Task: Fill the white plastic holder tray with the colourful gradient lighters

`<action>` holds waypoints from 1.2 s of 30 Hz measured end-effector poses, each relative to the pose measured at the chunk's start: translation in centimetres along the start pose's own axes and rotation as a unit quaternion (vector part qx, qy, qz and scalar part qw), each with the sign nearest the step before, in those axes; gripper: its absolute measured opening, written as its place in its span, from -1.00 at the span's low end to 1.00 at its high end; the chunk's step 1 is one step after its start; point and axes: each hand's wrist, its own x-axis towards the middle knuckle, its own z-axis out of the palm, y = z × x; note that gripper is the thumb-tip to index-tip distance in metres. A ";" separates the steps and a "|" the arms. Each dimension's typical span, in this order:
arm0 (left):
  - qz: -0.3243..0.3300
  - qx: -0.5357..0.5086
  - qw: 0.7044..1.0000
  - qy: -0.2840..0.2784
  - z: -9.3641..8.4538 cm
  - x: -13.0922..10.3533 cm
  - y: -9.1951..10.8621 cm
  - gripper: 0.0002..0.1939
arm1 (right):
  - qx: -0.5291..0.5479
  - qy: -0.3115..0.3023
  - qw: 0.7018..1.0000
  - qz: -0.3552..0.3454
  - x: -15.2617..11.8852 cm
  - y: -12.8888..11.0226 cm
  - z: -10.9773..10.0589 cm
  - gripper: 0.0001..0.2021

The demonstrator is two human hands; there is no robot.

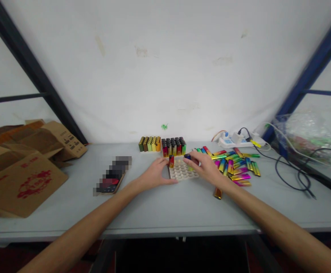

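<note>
A white tray with rows of round holes point(177, 174) lies on the table in front of me. My left hand point(155, 175) grips its left side, thumb along the front edge and fingers by the back corner. One red-and-gold lighter point(171, 161) stands upright in the tray near those fingertips. Over the tray's right part, my right hand point(204, 165) pinches a dark-topped lighter point(187, 156), its lower part partly hidden by the fingers. Many shiny multicoloured lighters point(230, 167) lie loose to the right, and a gold one point(218, 193) sits apart below my right wrist.
Behind the tray stand two packed blocks of upright lighters, one black-topped point(174, 147), one gold-topped point(150, 144). A partly pixelated dark object point(112, 176) lies left. Cardboard boxes point(40, 178) fill the far left. A power strip point(234, 141), black cable point(293, 185) and clear plastic bag point(310, 129) are right.
</note>
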 end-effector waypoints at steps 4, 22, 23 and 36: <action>0.020 -0.008 1.000 -0.005 0.2 0.0 0.5 -0.26 | 0.015 -0.030 0.999 0.026 0.2 0.3 0.8 -0.50; 0.027 0.000 1.000 -0.011 1.1 0.8 1.1 -0.30 | -0.191 -0.165 0.967 -0.020 1.2 -0.1 3.3 -0.73; 0.027 0.001 1.000 -0.009 1.0 0.8 1.1 -0.32 | -0.196 -0.163 0.967 -0.019 1.2 0.0 3.3 -0.72; -0.004 0.036 0.999 0.000 -0.2 0.7 -0.8 -0.27 | -0.077 -0.171 0.982 0.027 1.0 2.4 -4.7 -0.66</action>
